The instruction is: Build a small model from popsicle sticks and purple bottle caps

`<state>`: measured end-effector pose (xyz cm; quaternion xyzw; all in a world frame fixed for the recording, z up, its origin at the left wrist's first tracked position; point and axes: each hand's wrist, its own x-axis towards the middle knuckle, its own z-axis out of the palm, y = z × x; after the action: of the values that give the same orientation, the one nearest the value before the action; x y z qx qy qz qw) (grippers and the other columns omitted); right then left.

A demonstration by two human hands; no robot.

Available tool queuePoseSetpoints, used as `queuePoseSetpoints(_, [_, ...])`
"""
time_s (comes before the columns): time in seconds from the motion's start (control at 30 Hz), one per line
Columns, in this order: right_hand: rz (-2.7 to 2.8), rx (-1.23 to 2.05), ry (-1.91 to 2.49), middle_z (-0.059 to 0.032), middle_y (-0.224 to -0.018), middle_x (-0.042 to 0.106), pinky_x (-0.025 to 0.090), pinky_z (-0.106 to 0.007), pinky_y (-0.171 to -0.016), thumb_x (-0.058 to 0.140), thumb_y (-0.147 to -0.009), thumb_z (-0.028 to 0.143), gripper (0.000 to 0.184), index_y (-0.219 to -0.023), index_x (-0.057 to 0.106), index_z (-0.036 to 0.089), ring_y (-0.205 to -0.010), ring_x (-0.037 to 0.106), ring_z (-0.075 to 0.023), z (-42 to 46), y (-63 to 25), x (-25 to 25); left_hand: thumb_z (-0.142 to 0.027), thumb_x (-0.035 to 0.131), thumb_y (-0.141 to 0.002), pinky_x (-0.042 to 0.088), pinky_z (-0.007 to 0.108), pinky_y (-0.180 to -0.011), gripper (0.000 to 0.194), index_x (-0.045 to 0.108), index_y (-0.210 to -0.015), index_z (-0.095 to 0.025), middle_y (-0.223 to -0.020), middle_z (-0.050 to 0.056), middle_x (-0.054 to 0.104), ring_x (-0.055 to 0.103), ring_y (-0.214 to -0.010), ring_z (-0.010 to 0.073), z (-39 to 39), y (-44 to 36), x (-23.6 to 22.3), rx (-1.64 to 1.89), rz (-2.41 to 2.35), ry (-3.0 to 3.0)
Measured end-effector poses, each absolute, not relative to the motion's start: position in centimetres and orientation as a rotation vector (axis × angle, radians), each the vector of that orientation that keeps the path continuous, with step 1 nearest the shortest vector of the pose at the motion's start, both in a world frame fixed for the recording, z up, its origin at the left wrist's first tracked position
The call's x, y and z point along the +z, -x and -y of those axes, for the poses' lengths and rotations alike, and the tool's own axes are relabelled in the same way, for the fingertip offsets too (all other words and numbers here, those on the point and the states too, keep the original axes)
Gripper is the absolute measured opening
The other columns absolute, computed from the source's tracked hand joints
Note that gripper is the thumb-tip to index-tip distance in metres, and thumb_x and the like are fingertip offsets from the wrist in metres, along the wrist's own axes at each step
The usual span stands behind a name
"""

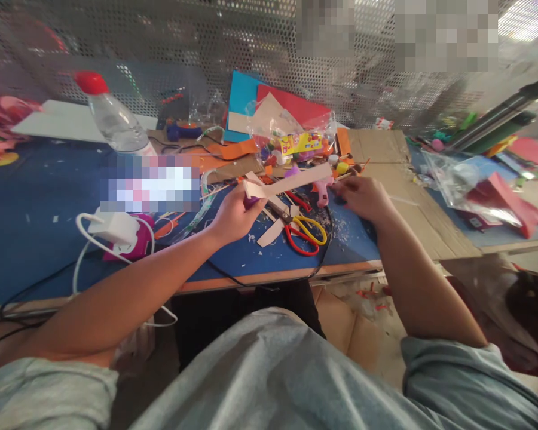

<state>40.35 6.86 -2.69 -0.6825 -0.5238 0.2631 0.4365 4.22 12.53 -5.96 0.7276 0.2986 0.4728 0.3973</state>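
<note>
My left hand [235,216] is closed around the near end of a long cream-coloured card strip [302,179], which points away to the right. Something purple [251,202] shows under the strip by my fingers. My right hand [365,196] hovers over the right of the work area, fingers curled together; what they hold, if anything, is too small to tell. Just left of it is a pink glue gun [323,194], partly behind the strip. Scissors [305,235] with one red and one yellow handle lie below the strip, beside cut card pieces [270,233].
A red-capped bottle [116,122] stands at left, near a white charger [116,228] with cables. Behind my hands lie a clear bag of colourful bits [302,143] and blue and red sheets [244,95]. Flat cardboard [430,215] covers the table at right. Black cord crosses the front edge.
</note>
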Motion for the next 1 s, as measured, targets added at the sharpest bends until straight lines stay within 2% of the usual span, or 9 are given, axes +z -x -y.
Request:
queuePoseSetpoints(0.07, [1.304, 0.615, 1.496, -0.0023, -0.076, 0.074, 0.054, -0.025, -0.051, 0.089, -0.097, 0.066, 0.043, -0.086, 0.084, 0.025, -0.061, 0.063, -0.0135, -5.6, -39.0, -1.4, -0.051, 0.079, -0.099, 0.053, 0.038, -0.085, 0.032, 0.072, -0.111, -0.023, -0.102, 0.007, 0.077, 0.068, -0.09, 0.0241, -12.1, -4.2, -6.0, 1.155, -0.75, -2.015])
queuePoseSetpoints(0.1, [1.29, 0.684, 1.392, -0.0039, -0.082, 0.076, 0.058, -0.028, -0.055, 0.084, -0.097, 0.077, 0.051, -0.092, 0.085, 0.026, -0.066, 0.067, -0.0155, -5.0, -38.1, -0.8, -0.049, 0.074, -0.102, 0.053, 0.039, -0.085, 0.03, 0.072, -0.114, -0.022, -0.104, 0.008, 0.078, 0.069, -0.093, 0.0249, -11.9, -4.2, -5.9, 1.132, -0.738, -2.087])
queuePoseSetpoints(0.17, [1.339, 0.788, 1.291, -0.0052, -0.093, 0.079, 0.063, -0.031, -0.062, 0.087, -0.09, 0.083, 0.057, -0.102, 0.087, 0.028, -0.073, 0.07, -0.0174, -4.1, -36.2, 0.2, -0.047, 0.069, -0.104, 0.053, 0.038, -0.085, 0.028, 0.072, -0.117, -0.022, -0.106, 0.009, 0.078, 0.071, -0.096, 0.0257, -11.6, -4.1, -5.7, 1.093, -0.714, -2.168])
queuePoseSetpoints(0.27, [1.431, 0.845, 1.349, -0.0039, -0.097, 0.08, 0.06, -0.031, -0.062, 0.106, -0.077, 0.062, 0.052, -0.112, 0.087, 0.028, -0.075, 0.069, -0.0172, -3.3, -34.2, 0.9, -0.043, 0.069, -0.106, 0.054, 0.037, -0.085, 0.028, 0.072, -0.123, -0.021, -0.11, 0.009, 0.08, 0.073, -0.096, 0.0247, -11.3, -3.9, -5.2, 1.075, -0.703, -2.211])
queuePoseSetpoints(0.4, [1.424, 0.724, 1.369, -0.0021, -0.088, 0.078, 0.055, -0.031, -0.061, 0.103, -0.08, 0.037, 0.032, -0.105, 0.087, 0.026, -0.074, 0.065, -0.0175, -2.2, -32.8, 1.0, -0.033, 0.069, -0.105, 0.058, 0.037, -0.094, 0.026, 0.071, -0.128, -0.021, -0.12, 0.011, 0.082, 0.076, -0.106, 0.0255, -11.2, -3.7, -4.6, 1.079, -0.605, -2.254])
queuePoseSetpoints(0.5, [1.441, 0.622, 1.344, -0.0025, -0.095, 0.083, 0.06, -0.036, -0.067, 0.1, -0.083, 0.034, 0.023, -0.101, 0.087, 0.03, -0.077, 0.07, -0.0197, -0.5, -32.0, 1.3, -0.032, 0.07, -0.104, 0.059, 0.039, -0.099, 0.027, 0.072, -0.129, -0.023, -0.12, 0.011, 0.082, 0.076, -0.107, 0.0266, -11.1, -3.7, -4.5, 1.075, -0.578, -2.291])
queuePoseSetpoints(0.67, [1.538, 0.374, 1.404, -0.0042, -0.093, 0.086, 0.062, -0.042, -0.063, 0.098, -0.088, 0.041, 0.018, -0.104, 0.089, 0.037, -0.076, 0.075, -0.0259, 2.8, -30.8, 2.1, -0.032, 0.071, -0.105, 0.059, 0.04, -0.1, 0.024, 0.074, -0.126, -0.024, -0.121, 0.012, 0.082, 0.076, -0.111, 0.0285, -10.8, -3.8, -4.7, 1.068, -0.568, -2.319])
queuePoseSetpoints(0.83, [1.662, 0.197, 1.362, -0.0033, -0.097, 0.09, 0.073, -0.051, -0.077, 0.092, -0.096, 0.037, 0.013, -0.106, 0.091, 0.046, -0.081, 0.083, -0.0299, 4.7, -29.7, 2.8, -0.026, 0.07, -0.106, 0.06, 0.039, -0.098, 0.022, 0.074, -0.127, -0.023, -0.119, 0.012, 0.082, 0.077, -0.109, 0.0277, -10.5, -3.7, -4.3, 1.09, -0.495, -2.365])
queuePoseSetpoints(1.0, [1.782, 0.183, 1.205, 0.0019, -0.096, 0.091, 0.071, -0.048, -0.066, 0.088, -0.094, 0.023, 0.039, -0.112, 0.09, 0.056, -0.071, 0.083, -0.0261, 5.5, -28.7, 3.2, -0.021, 0.068, -0.103, 0.061, 0.042, -0.1, 0.025, 0.072, -0.128, -0.024, -0.119, 0.012, 0.082, 0.078, -0.112, 0.029, -10.2, -3.6, -4.0, 1.051, -0.436, -2.392])
